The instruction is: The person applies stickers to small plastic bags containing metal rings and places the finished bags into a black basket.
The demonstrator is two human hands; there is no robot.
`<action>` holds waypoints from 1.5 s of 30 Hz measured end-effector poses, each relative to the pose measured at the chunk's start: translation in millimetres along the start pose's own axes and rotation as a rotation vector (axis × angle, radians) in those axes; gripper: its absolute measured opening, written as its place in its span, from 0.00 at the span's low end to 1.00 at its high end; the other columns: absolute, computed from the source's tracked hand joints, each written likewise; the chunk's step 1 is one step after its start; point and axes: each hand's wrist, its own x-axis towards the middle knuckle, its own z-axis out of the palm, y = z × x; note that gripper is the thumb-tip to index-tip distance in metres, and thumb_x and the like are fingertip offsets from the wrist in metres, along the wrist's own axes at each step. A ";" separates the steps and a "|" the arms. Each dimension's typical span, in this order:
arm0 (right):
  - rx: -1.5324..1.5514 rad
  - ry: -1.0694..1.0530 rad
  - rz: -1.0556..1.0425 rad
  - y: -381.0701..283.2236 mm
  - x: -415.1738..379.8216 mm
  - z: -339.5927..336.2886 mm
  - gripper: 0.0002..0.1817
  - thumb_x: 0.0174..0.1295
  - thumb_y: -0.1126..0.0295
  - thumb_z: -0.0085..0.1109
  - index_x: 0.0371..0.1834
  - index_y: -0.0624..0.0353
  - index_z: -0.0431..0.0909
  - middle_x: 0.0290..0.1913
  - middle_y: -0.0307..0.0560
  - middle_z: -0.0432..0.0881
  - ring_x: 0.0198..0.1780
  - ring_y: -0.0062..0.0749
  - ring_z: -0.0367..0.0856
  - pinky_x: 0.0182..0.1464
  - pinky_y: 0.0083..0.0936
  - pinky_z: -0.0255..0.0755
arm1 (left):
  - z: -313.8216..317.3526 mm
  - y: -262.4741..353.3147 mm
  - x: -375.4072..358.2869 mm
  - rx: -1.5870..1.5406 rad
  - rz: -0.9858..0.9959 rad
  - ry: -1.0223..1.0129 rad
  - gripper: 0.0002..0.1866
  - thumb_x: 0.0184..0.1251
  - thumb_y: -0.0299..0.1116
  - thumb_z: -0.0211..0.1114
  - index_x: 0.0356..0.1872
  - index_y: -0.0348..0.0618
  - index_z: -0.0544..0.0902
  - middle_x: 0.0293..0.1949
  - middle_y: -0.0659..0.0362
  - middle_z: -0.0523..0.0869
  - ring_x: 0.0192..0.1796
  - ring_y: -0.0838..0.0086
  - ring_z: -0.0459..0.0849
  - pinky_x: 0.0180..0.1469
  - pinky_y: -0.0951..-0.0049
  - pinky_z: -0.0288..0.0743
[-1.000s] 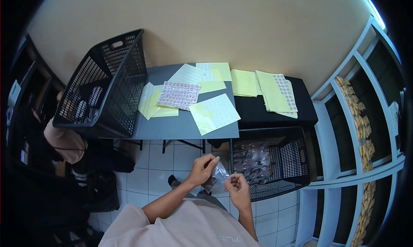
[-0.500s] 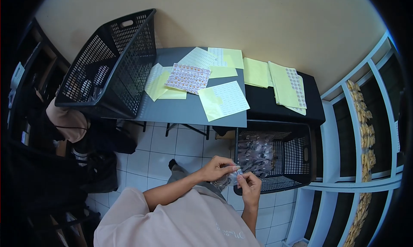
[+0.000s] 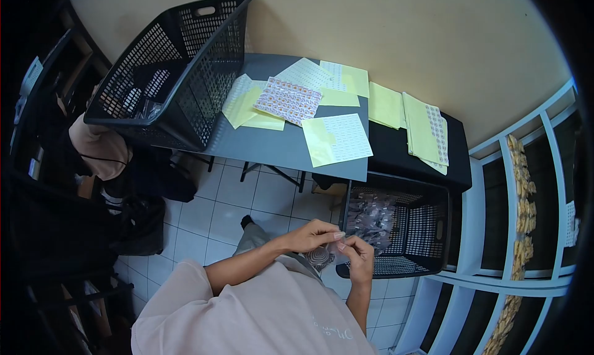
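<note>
My left hand (image 3: 317,236) and my right hand (image 3: 360,257) meet in front of my body, both with thumb and fingers pinched. Between them is a small clear plastic bag (image 3: 337,251), gripped along its upper edge. Just below my left hand shows a round, dark item with pale coiled rings (image 3: 318,256), overlapping the bag in this view. To the right of my hands stands a black plastic crate (image 3: 427,269), with many small clear packets (image 3: 370,222) heaped on its left side.
A grey table (image 3: 278,146) bears yellow-backed sticker sheets (image 3: 337,139) and a tall black basket (image 3: 216,82). More sheets (image 3: 427,132) lie on a black surface beside it. A person's sleeve (image 3: 96,147) shows at left. White shelving (image 3: 473,216) with hanging packets (image 3: 521,194) stands right.
The view has shifted slightly. Both hands stay pinched at the bag, with the fingertips a little repositioned, and the coiled item shows more clearly below my left hand.
</note>
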 end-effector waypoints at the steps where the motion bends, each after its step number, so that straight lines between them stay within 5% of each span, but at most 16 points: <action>1: -0.005 -0.008 0.004 -1.4 3.4 3.6 0.08 0.62 0.75 0.61 0.27 0.66 0.77 0.24 0.36 0.77 0.29 0.15 0.72 0.33 0.15 0.65 | -4.4 -0.2 -3.1 -0.005 0.002 0.009 0.16 0.76 0.38 0.56 0.36 0.35 0.84 0.25 0.63 0.80 0.30 0.83 0.74 0.31 0.77 0.67; 10: -0.267 -0.285 -0.084 -0.5 70.1 57.5 0.08 0.66 0.74 0.60 0.29 0.65 0.77 0.24 0.33 0.75 0.28 0.13 0.69 0.30 0.14 0.63 | -68.3 13.0 -34.5 0.142 -0.052 0.295 0.15 0.76 0.37 0.57 0.33 0.36 0.82 0.26 0.66 0.79 0.31 0.85 0.72 0.33 0.78 0.66; 17: -0.308 -0.413 -0.041 -12.2 138.4 112.0 0.10 0.67 0.72 0.60 0.27 0.65 0.77 0.24 0.34 0.77 0.27 0.13 0.70 0.30 0.16 0.64 | -125.1 -5.2 -31.3 -0.031 0.046 0.494 0.20 0.77 0.41 0.56 0.27 0.37 0.79 0.24 0.68 0.76 0.29 0.85 0.70 0.31 0.79 0.66; 19: -0.263 -0.353 0.004 -18.2 156.8 121.9 0.10 0.67 0.72 0.60 0.27 0.66 0.77 0.24 0.35 0.78 0.27 0.14 0.71 0.31 0.16 0.65 | -149.3 -3.1 -24.6 -0.098 -0.164 0.734 0.26 0.78 0.49 0.51 0.22 0.40 0.75 0.19 0.68 0.70 0.25 0.84 0.66 0.29 0.77 0.63; 23: -0.341 -0.068 -0.083 -13.5 217.0 133.1 0.11 0.64 0.71 0.63 0.27 0.68 0.78 0.24 0.41 0.80 0.28 0.16 0.76 0.31 0.18 0.69 | -207.0 14.6 -15.6 -0.266 -0.330 0.770 0.31 0.79 0.57 0.43 0.25 0.41 0.77 0.17 0.66 0.71 0.18 0.82 0.69 0.21 0.78 0.66; 27: -0.387 0.092 -0.298 10.1 283.8 148.4 0.07 0.64 0.74 0.62 0.31 0.69 0.81 0.29 0.42 0.83 0.35 0.21 0.81 0.39 0.20 0.74 | -247.2 23.7 -6.3 -0.300 -0.358 0.640 0.27 0.77 0.56 0.45 0.41 0.39 0.79 0.16 0.60 0.73 0.11 0.75 0.74 0.12 0.76 0.68; 30: -0.691 0.100 -0.479 9.3 319.2 165.3 0.06 0.56 0.77 0.66 0.36 0.67 0.83 0.36 0.52 0.86 0.39 0.37 0.85 0.43 0.28 0.77 | -269.7 14.1 8.0 -0.370 -0.397 0.690 0.23 0.76 0.53 0.50 0.49 0.42 0.77 0.17 0.60 0.72 0.12 0.75 0.74 0.12 0.75 0.68; 34: -0.663 0.075 -0.409 28.9 345.7 188.2 0.05 0.55 0.78 0.65 0.34 0.66 0.83 0.35 0.52 0.84 0.36 0.45 0.83 0.42 0.32 0.76 | -296.6 5.2 34.0 -0.509 -0.404 0.697 0.20 0.75 0.50 0.54 0.51 0.45 0.76 0.16 0.62 0.71 0.13 0.75 0.74 0.13 0.75 0.69; 36: -0.730 0.078 -0.430 41.2 350.2 190.2 0.06 0.54 0.79 0.66 0.34 0.65 0.83 0.34 0.51 0.83 0.37 0.45 0.82 0.43 0.33 0.75 | -308.5 -4.6 49.3 -0.571 -0.383 0.683 0.20 0.74 0.49 0.56 0.46 0.40 0.77 0.18 0.60 0.75 0.13 0.74 0.76 0.14 0.74 0.71; 45: -0.816 0.032 -0.472 43.9 362.7 185.2 0.07 0.49 0.77 0.68 0.33 0.63 0.84 0.34 0.49 0.82 0.39 0.44 0.77 0.45 0.36 0.71 | -318.3 -11.4 83.2 -0.531 -0.436 0.793 0.13 0.76 0.43 0.53 0.46 0.44 0.77 0.17 0.61 0.75 0.13 0.75 0.75 0.14 0.74 0.72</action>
